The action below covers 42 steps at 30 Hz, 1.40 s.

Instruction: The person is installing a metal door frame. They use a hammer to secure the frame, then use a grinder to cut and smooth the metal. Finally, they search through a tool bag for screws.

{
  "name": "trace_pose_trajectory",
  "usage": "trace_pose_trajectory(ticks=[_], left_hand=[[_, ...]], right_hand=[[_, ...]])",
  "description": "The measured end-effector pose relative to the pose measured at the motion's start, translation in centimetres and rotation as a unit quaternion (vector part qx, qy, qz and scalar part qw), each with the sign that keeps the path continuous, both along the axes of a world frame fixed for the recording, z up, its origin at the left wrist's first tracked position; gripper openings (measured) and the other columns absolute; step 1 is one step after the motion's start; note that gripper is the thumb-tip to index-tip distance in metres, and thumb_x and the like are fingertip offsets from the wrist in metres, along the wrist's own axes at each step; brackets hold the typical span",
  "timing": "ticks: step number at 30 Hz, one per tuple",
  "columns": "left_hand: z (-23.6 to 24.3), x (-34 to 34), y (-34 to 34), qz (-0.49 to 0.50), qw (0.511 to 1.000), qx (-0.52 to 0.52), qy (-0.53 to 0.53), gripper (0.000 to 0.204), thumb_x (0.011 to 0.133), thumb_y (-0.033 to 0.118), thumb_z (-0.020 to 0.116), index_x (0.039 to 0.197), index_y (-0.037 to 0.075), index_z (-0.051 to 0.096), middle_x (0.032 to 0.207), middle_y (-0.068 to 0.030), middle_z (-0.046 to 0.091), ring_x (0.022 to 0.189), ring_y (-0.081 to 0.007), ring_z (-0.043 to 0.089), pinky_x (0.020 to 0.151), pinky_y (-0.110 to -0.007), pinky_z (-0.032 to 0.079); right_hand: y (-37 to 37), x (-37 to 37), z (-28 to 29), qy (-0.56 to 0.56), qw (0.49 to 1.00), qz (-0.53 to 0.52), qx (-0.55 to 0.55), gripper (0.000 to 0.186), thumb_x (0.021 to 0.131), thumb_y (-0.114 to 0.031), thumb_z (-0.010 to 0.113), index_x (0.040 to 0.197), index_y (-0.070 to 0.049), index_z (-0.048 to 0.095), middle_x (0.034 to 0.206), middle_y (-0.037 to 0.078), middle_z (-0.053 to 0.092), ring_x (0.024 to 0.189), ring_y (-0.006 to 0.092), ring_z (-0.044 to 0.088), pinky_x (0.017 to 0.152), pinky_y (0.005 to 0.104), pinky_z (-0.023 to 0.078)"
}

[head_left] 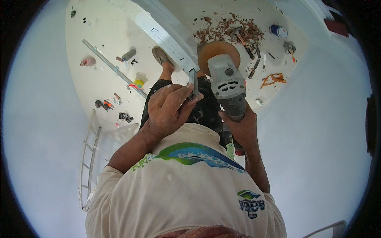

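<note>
My left hand (166,107) is closed on a short grey metal channel (193,85), whose far end meets the lower end of a long silver-grey beam or board (162,31). My right hand (244,123) is closed round the dark body of a grey angle grinder (226,79), which has a large orange-brown disc (210,51). The disc is beside that junction; whether it touches the metal cannot be told. Below my hands are my dark shorts and sandalled left foot (160,55) on the pale floor.
Wood chips (222,29), a blue-and-white can (278,31), hand tools (246,45) and a loose orange-brown piece (274,80) lie to the right. A long metal rail (111,65), a grey cylinder (129,54) and several small items lie left. A white ladder (85,166) stands at lower left.
</note>
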<state>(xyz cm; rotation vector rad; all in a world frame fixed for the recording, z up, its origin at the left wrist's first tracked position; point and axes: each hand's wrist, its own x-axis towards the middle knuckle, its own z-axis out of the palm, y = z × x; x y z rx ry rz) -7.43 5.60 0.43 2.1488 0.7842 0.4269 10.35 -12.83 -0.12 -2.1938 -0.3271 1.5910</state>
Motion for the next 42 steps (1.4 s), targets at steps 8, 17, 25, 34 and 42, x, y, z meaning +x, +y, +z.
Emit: trace_pose_trajectory(ticks=[8,17,25,34,42], left_hand=[[-0.09,0.03,0.24,0.001,1.000,0.003,-0.018,0.033,0.082,0.009,0.089,0.107,-0.001,0.069,0.084,-0.0104,0.071,0.070,-0.0215,0.071,0.060,-0.034,0.056],[-0.15,0.09,0.59,-0.013,1.000,0.017,-0.021,0.033,0.083,0.011,0.089,0.105,0.000,0.068,0.077,-0.0062,0.066,0.066,-0.0179,0.069,0.058,-0.032,0.055],[-0.01,-0.07,0.56,-0.017,1.000,0.019,-0.013,0.033,0.084,0.013,0.089,0.107,-0.001,0.069,0.078,-0.0061,0.067,0.068,-0.0181,0.070,0.059,-0.033,0.056],[0.27,-0.19,0.73,-0.022,0.999,0.038,-0.003,0.032,0.085,0.013,0.087,0.107,-0.001,0.069,0.078,-0.0056,0.068,0.066,-0.0169,0.069,0.060,-0.032,0.056],[-0.32,-0.14,0.64,-0.018,0.999,0.017,-0.030,0.032,0.085,0.013,0.087,0.107,-0.001,0.069,0.078,-0.0054,0.068,0.065,-0.0171,0.068,0.058,-0.033,0.055]], right_hand=[[0.38,0.45,-0.17,0.018,0.999,0.031,-0.005,0.057,0.085,-0.031,0.088,0.126,0.000,0.064,0.112,0.021,0.078,0.106,0.0340,0.077,0.094,0.0468,0.059],[0.37,0.52,-0.24,0.010,0.998,0.053,-0.033,0.058,0.084,-0.029,0.089,0.127,0.000,0.064,0.112,0.022,0.078,0.106,0.0330,0.077,0.094,0.0454,0.061],[0.46,0.62,-0.39,0.006,0.998,0.055,-0.014,0.058,0.084,-0.030,0.089,0.127,0.000,0.065,0.112,0.022,0.078,0.107,0.0336,0.077,0.094,0.0454,0.060],[0.99,0.55,-0.54,0.010,0.998,0.060,-0.012,0.056,0.084,-0.030,0.089,0.125,0.000,0.066,0.111,0.021,0.078,0.106,0.0340,0.077,0.094,0.0457,0.059],[0.73,0.04,-0.58,0.009,1.000,0.030,-0.002,0.052,0.084,-0.029,0.089,0.123,-0.001,0.067,0.110,0.020,0.079,0.104,0.0339,0.078,0.091,0.0446,0.060]])
